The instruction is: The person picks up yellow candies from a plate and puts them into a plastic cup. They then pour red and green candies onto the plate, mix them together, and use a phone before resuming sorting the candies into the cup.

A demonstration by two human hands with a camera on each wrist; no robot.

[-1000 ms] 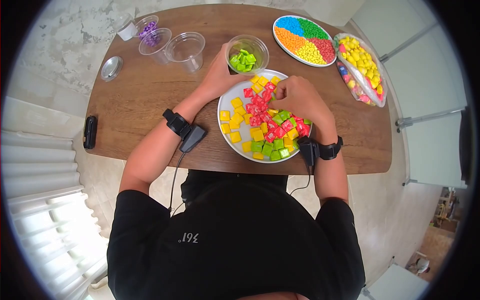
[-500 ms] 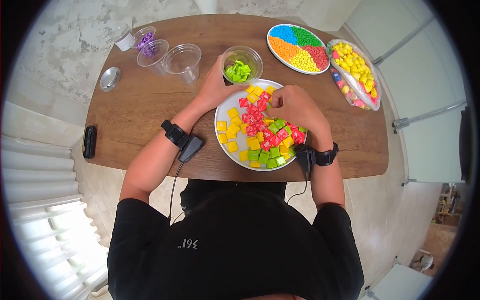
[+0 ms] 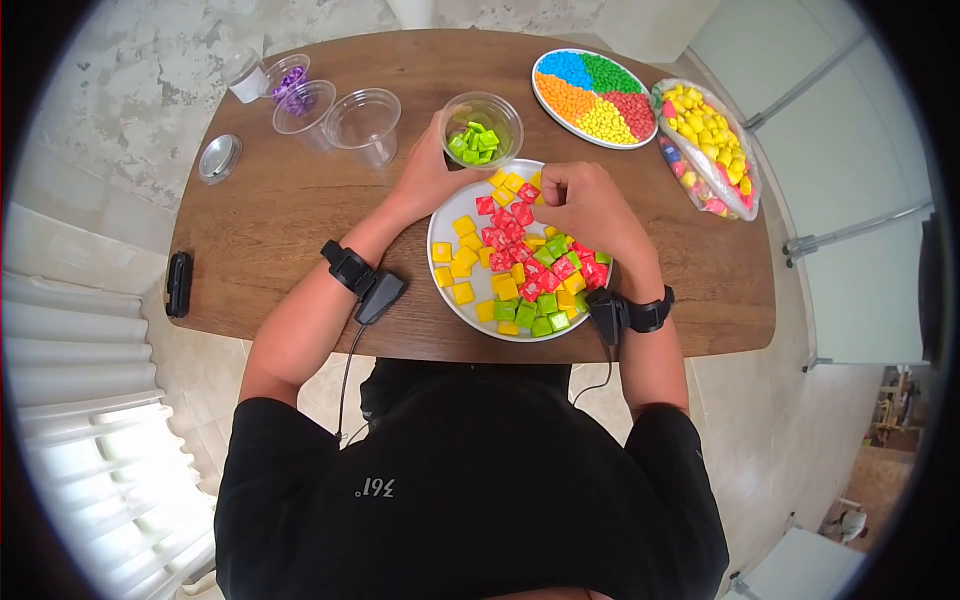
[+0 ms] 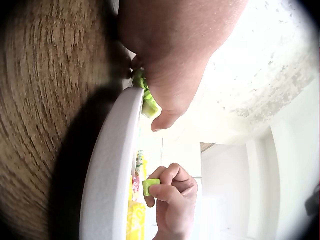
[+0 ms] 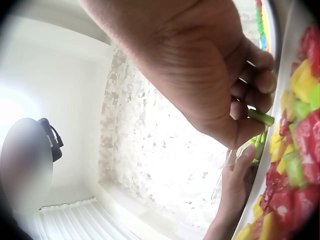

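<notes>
My left hand (image 3: 428, 175) grips a clear plastic cup (image 3: 511, 118) beside the far left rim of the white plate (image 3: 442, 212). Several green wrapped candies (image 3: 474, 146) lie in the cup. Over the plate's far right part, my right hand (image 3: 592, 207) pinches one green square candy (image 4: 151, 187) between thumb and fingertips, shown plainly in the left wrist view. Beneath it, red candies (image 3: 508, 238), yellow candies (image 3: 463, 262) and more green candies (image 3: 541, 327) are spread, heaped together towards the right. The fingers behind the cup are hidden.
Two clear cups (image 3: 362, 112) stand to the left, near a cup of purple pieces (image 3: 290, 76), a jar (image 3: 246, 80) and a round lid (image 3: 220, 158). Far right are a plate of colour-sorted pieces (image 3: 568, 70) and a bag of yellow candies (image 3: 708, 125). A black object (image 3: 179, 284) lies at the left edge.
The head view has tilted, so the table sits lower in it. My right hand has shifted slightly away from me towards the cup. My left hand keeps its hold on the cup.
</notes>
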